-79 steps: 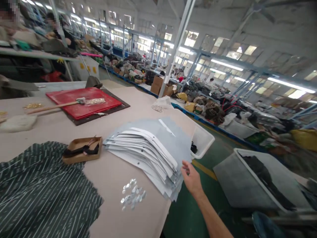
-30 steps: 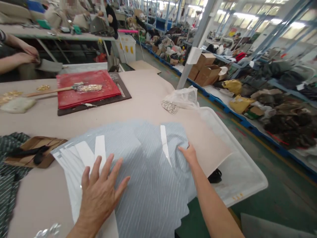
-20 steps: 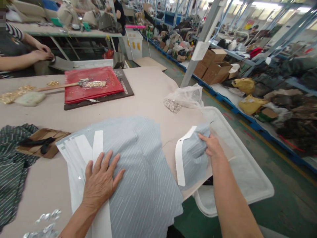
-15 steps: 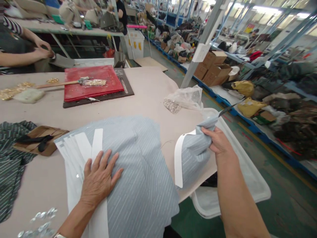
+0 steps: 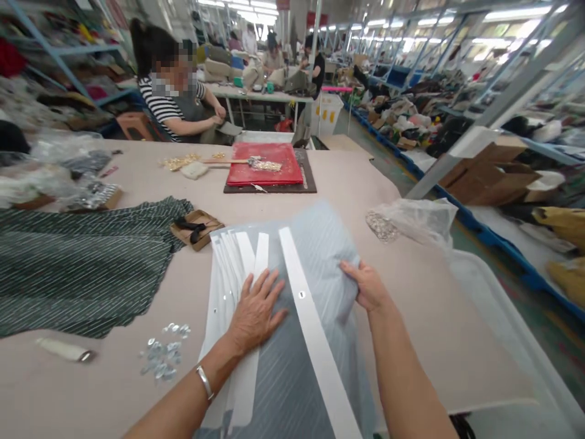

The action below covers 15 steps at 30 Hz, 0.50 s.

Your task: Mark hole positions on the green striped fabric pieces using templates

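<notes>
My left hand (image 5: 258, 314) lies with fingers spread over white strips (image 5: 244, 378) along the left side of a pile of blue-grey striped fabric pieces (image 5: 287, 372). My right hand (image 5: 368, 283) pinches the right part of a light-blue striped fabric piece (image 5: 324, 244), which lies partly over the pile and is creased near the fingers. This piece has a long white strip (image 5: 315, 341) down its left edge, with a small metal fitting (image 5: 301, 295) on it. More small fittings show on the strips left of my left hand.
Loose silvery metal parts (image 5: 164, 353) and a white-handled tool (image 5: 64, 349) lie at left, near dark striped fabric (image 5: 91, 262). Beyond are a small cardboard box (image 5: 201, 228), a red block (image 5: 269, 174) and a plastic bag (image 5: 425, 219). A co-worker (image 5: 178, 91) sits across the table.
My right hand has brought the fabric piece leftward from the table's right edge onto the pile, spreading it out. My left hand stays flat on the strips. The view has swung left.
</notes>
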Each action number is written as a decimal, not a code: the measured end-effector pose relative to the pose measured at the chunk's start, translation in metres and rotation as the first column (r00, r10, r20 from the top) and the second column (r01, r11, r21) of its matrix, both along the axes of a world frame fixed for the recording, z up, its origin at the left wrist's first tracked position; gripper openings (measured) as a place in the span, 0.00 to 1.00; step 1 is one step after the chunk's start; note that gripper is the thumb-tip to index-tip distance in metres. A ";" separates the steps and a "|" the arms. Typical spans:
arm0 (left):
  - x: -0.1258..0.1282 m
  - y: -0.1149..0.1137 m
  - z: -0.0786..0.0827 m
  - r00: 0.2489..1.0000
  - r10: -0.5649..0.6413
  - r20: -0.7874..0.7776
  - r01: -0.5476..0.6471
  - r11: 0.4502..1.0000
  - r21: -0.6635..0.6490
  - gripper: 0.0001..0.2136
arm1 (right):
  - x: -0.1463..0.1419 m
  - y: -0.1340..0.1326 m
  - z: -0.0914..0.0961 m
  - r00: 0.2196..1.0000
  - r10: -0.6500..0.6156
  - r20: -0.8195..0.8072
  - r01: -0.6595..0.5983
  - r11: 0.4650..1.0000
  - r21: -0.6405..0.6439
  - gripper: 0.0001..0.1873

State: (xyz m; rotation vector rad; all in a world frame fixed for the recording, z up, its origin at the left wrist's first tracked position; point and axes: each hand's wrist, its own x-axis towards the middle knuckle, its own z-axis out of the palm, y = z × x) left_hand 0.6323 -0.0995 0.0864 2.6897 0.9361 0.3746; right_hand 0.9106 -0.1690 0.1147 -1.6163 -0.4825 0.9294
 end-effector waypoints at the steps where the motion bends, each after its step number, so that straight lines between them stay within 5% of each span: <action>1: -0.003 0.000 0.001 0.999 -0.004 0.033 0.005 1.000 -0.028 0.28 | -0.008 0.005 -0.017 0.999 -0.010 0.033 0.012 0.999 -0.043 0.26; 6: -0.034 -0.003 0.006 0.974 0.071 0.214 -0.031 0.982 -0.186 0.28 | -0.052 0.004 -0.085 0.957 -0.101 0.273 0.154 0.972 -0.179 0.28; 9: -0.063 0.009 0.003 0.909 0.308 0.279 -0.218 0.925 -0.311 0.26 | -0.077 -0.002 -0.100 0.916 -0.099 0.389 0.181 0.966 -0.182 0.33; 11: -0.081 0.025 -0.006 0.793 0.552 0.256 -0.416 0.799 -0.434 0.31 | -0.091 -0.005 -0.101 0.877 -0.088 0.473 0.180 0.971 -0.154 0.34; 15: -0.103 0.056 -0.031 0.515 0.857 0.010 -0.603 0.370 -0.707 0.31 | -0.116 -0.010 -0.101 0.783 -0.075 0.618 0.171 0.980 -0.099 0.34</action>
